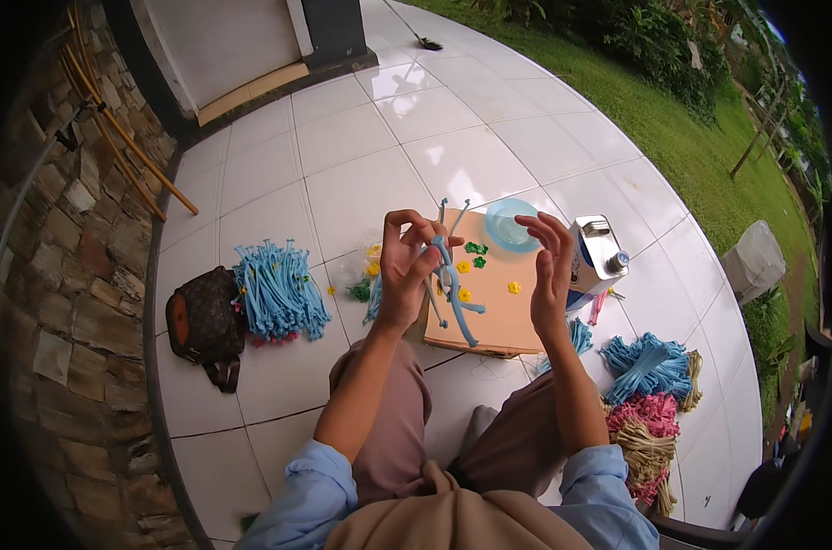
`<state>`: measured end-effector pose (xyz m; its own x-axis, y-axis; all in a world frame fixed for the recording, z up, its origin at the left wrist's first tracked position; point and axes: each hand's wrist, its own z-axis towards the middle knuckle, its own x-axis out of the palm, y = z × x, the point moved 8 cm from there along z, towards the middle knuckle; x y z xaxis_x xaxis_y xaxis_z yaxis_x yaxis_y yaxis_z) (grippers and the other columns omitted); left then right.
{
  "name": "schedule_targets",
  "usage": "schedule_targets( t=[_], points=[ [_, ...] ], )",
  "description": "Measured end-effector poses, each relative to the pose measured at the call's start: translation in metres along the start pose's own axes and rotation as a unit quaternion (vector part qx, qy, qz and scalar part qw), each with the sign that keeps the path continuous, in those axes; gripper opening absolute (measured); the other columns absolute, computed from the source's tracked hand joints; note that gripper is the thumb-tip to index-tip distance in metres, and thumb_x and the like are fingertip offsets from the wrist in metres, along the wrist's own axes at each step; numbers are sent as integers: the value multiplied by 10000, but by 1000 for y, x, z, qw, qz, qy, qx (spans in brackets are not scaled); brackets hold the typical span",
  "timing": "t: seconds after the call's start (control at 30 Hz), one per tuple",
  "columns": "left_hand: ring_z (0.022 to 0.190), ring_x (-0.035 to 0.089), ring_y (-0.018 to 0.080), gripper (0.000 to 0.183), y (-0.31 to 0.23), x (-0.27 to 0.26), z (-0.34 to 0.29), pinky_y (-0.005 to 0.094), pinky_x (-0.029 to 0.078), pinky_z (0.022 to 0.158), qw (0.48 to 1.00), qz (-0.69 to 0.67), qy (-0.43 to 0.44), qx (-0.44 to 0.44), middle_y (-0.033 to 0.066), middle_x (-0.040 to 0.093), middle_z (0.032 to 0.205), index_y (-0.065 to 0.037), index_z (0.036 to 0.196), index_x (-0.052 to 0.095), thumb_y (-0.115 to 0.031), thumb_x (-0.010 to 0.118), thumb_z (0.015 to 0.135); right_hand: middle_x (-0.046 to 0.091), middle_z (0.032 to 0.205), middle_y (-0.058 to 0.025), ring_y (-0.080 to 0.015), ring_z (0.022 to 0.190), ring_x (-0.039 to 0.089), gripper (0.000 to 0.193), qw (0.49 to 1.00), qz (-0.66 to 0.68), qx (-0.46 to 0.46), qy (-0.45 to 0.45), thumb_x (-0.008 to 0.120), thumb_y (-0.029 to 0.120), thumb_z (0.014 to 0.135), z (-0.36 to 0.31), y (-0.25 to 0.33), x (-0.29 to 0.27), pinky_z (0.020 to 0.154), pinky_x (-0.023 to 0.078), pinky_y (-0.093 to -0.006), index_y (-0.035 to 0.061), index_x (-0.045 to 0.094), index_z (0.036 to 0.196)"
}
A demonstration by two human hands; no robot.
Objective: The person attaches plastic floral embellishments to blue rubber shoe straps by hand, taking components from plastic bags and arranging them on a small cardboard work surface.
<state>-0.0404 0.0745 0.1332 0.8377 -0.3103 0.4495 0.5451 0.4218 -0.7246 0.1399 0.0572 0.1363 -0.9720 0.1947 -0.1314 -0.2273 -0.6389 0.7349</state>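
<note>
My left hand (403, 270) is raised over a tan cardboard box (500, 327). Its thumb and fingers pinch a light blue knotted cord (450, 273), whose several loose ends spread up and down. My right hand (552, 270) is held up at the box's right side, fingers apart, with nothing in it. Small yellow flower-shaped pieces (514, 288) and green ones (478, 262) lie scattered on the box top. A translucent blue bowl (510, 225) sits at its far right corner, behind my right fingers.
Left of me, a bundle of blue cords (280, 291) lies against a brown bag (203, 316). A rectangular metal can (599, 247) stands right of the box. Nearer on the right are blue cords (650, 365) and pink and beige bundles (643, 440). A stone wall (77, 321) borders the tiles.
</note>
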Motion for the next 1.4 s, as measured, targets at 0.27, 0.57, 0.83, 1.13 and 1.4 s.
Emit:
schedule_targets(
  t=[0.27, 0.57, 0.83, 1.13, 1.4],
  points=[
    [796, 506, 143, 332, -36, -75, 37, 381, 513, 786, 988, 39, -148, 26, 54, 414, 926, -83, 1080, 277, -98, 526, 861, 516, 1005, -166, -204, 999, 497, 746, 928, 203, 183, 253, 615, 212, 825, -46, -26, 182, 830, 402, -350, 84, 100, 1350],
    [892, 546, 176, 433, 41, -306, -97, 311, 431, 806, 862, 368, -268, -224, 139, 567, 1009, -55, 1271, 317, -172, 499, 896, 568, 887, -179, -249, 803, 589, 480, 859, 74, 364, 351, 564, 98, 808, -119, -150, 368, 724, 459, -334, -14, 294, 1189],
    [949, 551, 195, 354, 97, -397, -163, 295, 418, 828, 805, 441, -347, -191, 144, 565, 1071, -40, 1230, 427, -145, 479, 897, 429, 1143, -234, -301, 971, 500, 614, 923, 61, 252, 284, 506, 122, 847, -191, -230, 437, 808, 411, -353, -81, 188, 1332],
    [1153, 443, 183, 416, 154, -414, -162, 275, 326, 965, 818, 380, -294, -317, 107, 486, 1247, -8, 1237, 453, -292, 401, 936, 466, 1176, -243, -354, 1124, 433, 623, 881, 99, 290, 359, 495, 48, 812, -211, -272, 436, 956, 333, -373, -64, 184, 1340],
    [978, 536, 195, 192, 142, -380, -162, 318, 401, 872, 804, 443, -347, -192, 89, 574, 1042, -35, 1033, 558, -121, 440, 908, 533, 1088, -115, -178, 1008, 511, 306, 842, 162, 505, 102, 445, 17, 855, -230, -284, 341, 866, 395, -284, 4, 474, 1159]
  ],
)
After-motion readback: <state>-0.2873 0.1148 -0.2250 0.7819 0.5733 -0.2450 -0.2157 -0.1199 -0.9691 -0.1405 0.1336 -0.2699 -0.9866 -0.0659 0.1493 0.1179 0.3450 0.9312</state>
